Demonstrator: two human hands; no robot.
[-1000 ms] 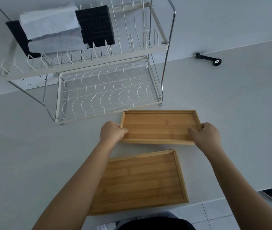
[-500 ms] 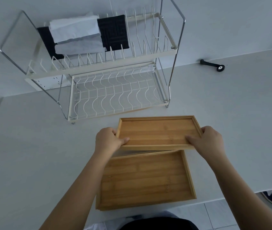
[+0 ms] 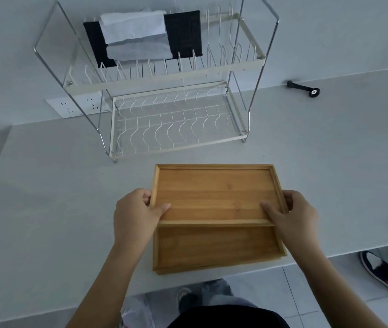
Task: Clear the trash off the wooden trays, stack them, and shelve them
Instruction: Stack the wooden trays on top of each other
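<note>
Two bare wooden trays sit near the counter's front edge. The upper tray [image 3: 214, 192] is held above the lower tray [image 3: 216, 248] and covers its far half. My left hand [image 3: 136, 216] grips the upper tray's left rim, thumb inside. My right hand [image 3: 292, 216] grips its right rim, thumb laid on the tray floor. Neither tray shows any trash. Behind them stands a two-tier white wire dish rack [image 3: 164, 74]; its lower shelf [image 3: 176, 129] holds nothing.
On the rack's top tier lie a black mat [image 3: 183, 36] and white paper [image 3: 133, 29]. A small black tool [image 3: 304, 88] lies at the back right of the grey counter [image 3: 46, 209]. Wall sockets [image 3: 77, 106] sit behind the rack. A shoe [image 3: 387, 271] is on the floor.
Both hands have carried the upper tray back toward me, from beside the lower tray to over its far half. The view has shifted, so the rack appears further right.
</note>
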